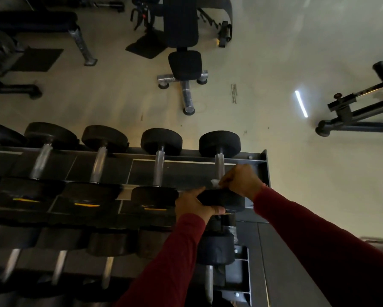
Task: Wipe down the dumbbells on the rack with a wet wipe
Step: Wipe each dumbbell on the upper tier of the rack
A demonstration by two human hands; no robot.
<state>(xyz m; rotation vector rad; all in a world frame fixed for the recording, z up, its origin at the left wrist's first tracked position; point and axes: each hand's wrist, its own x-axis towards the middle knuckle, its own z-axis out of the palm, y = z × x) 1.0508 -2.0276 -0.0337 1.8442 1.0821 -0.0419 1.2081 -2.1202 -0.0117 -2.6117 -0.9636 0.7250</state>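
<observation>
left hand (pixel 194 206) – grip clamps dumbbell (pixel 221 200) head | right hand (pixel 241 180) – grip pinches wipe (pixel 215 182)

The right hand (pixel 241 180) covers the near end of the rightmost dumbbell's handle (pixel 219 166), and only a small white scrap of the wet wipe (pixel 215 182) shows beside its fingers. The left hand (pixel 195 204) hides part of that dumbbell's near head (pixel 225 200). The leftmost dumbbell (pixel 0 138) on the top row is cut off by the left edge, and the lower-tier dumbbells (pixel 108 242) are too dark and blurred to read.
</observation>
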